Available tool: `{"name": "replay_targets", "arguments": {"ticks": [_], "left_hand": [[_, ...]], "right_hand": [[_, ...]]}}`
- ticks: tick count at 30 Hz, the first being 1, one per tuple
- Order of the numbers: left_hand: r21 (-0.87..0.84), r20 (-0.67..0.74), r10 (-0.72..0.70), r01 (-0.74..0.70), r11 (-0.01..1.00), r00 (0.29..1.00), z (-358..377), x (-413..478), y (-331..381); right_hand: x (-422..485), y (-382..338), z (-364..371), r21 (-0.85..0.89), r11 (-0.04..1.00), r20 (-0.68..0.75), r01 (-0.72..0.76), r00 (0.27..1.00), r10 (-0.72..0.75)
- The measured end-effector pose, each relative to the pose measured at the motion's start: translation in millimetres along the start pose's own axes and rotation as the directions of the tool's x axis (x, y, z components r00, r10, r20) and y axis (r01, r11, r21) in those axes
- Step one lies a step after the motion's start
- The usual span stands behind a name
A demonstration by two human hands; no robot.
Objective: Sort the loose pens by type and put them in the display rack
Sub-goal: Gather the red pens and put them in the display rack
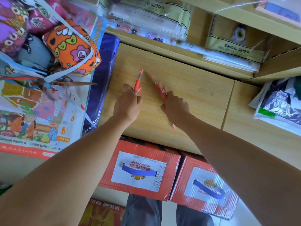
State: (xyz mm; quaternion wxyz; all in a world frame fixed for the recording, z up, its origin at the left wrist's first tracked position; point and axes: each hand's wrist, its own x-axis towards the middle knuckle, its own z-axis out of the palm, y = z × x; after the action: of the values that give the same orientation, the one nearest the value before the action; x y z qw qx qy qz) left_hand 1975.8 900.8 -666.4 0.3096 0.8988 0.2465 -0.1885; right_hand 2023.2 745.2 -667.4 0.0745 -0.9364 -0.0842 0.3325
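Two bunches of red pens are held over the wooden bench [195, 82]. The left bunch [138, 84] is gripped by the left hand [127, 104], fingers curled round it; the right bunch [160, 88] is gripped by the right hand [176, 104], fingers clamped on it. Red cartons [140, 170] are seen below the bench edge.

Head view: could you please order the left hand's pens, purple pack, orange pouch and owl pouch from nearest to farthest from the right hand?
1. Pens in the left hand, just left of the right hand.
2. Purple pack, farther left.
3. Orange pouch, upper left.
4. Owl pouch, far left corner.
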Motion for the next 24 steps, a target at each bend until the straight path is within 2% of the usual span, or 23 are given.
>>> {"name": "replay_targets", "arguments": {"ticks": [3,6,8,10,16,19,24], "left_hand": [[-0.131,0.047,-0.05,0.056,0.99,0.998,4,-5,8],[-0.322,0.116,-0.056,0.091,0.942,0.992,12,-12,25],[-0.497,0.145,-0.089,0.151,0.855,0.985,16,-19,44],[-0.574,0.149,-0.07,0.144,0.806,0.986,19,-30,68],[-0.585,0.185,0.059,0.061,0.809,0.981,35,-77,146],[-0.55,0.154,0.108,-0.005,0.835,0.982,51,-108,182],[-0.488,0.169,0.115,-0.018,0.873,0.979,83,-167,240]], "right_hand": [[-9,18,-5,0.238,0.971,0.102,-0.03,0.995,0.006],[-28,38,-22,0.484,0.872,0.181,-0.065,0.983,-0.027],[-45,51,-35,0.555,0.829,0.226,-0.066,0.971,-0.074],[-65,66,-45,0.586,0.807,0.267,-0.074,0.958,-0.106],[-128,125,-75,0.676,0.731,0.335,-0.089,0.921,-0.198],[-160,162,-89,0.71,0.701,0.317,-0.065,0.918,-0.236],[-213,234,-102,0.746,0.665,0.276,-0.042,0.928,-0.25]]}}
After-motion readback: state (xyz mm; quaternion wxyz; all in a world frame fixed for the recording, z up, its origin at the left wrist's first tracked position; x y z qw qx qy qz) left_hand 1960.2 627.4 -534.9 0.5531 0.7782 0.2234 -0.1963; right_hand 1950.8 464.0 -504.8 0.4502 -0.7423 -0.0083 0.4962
